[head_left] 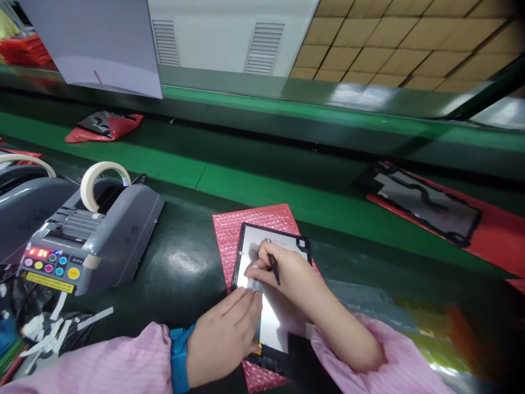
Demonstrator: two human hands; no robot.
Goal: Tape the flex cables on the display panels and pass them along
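Head view: the person's right hand (285, 265) is closed, with a dark pointed tool (275, 270) lodged among its fingers; its thumb and index fingertip meet low over the white back of a flat panel (276, 323), at the edge of a small translucent piece (254, 285). Whether that piece is firmly pinched cannot be told. The left hand (227, 336) lies with fingers extended and close together, the fingertips down on the panel just below the right fingertips; whether anything is caught beneath them is not visible. The panel, in its black frame, lies under both hands upon pink bubble wrap (229, 232), which shows beyond the fingertips and again below the left hand. Progress, as judged: the panel is in position on the wrap and the translucent piece is at its surface, but handling of that piece appears unfinished, and the wrap is not folded over the panel. Left of the left hand stands a tape dispenser (141, 224) bearing a tape roll (87, 189), with cut white strips (55, 336) nearer the left sleeve. Well beyond the right hand, to its right, a second panel (422, 200) rests on red wrap (498, 235); its condition is too blurred to assess.
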